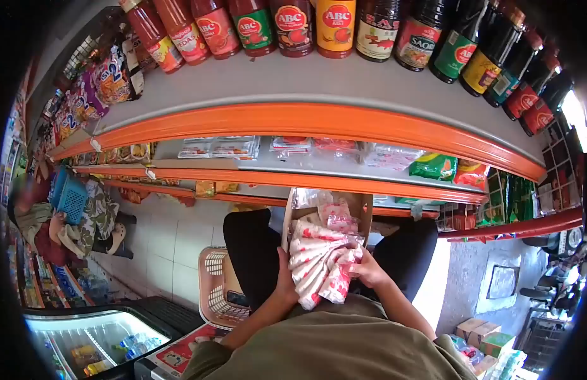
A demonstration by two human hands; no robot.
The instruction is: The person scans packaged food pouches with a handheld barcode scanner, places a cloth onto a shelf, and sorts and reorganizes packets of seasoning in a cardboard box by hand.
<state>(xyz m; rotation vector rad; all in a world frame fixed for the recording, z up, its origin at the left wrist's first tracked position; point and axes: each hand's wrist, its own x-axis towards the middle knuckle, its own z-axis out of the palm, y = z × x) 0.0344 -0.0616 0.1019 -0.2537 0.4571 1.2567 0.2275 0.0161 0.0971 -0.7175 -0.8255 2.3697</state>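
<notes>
A fanned bunch of white plastic packets with red print [319, 250] lies between my two hands, close to my body. My left hand [285, 282] is closed along the left side of the bunch, its fingers mostly hidden beneath. On the other side my right hand [370, 270] grips the right edge of the packets, thumb on top. Behind the bunch, between my knees, is an open cardboard box [367, 209]. More red-printed packets [339, 217] and some clear plastic show inside it.
Shelves with orange edges [319, 120] stand ahead, carrying sauce bottles [295, 28] above and packaged goods [433, 166] below. A pink plastic basket [212, 285] is on the floor at left, near a chest cooler [97, 339]. Another person with a blue basket [71, 197] sits at far left.
</notes>
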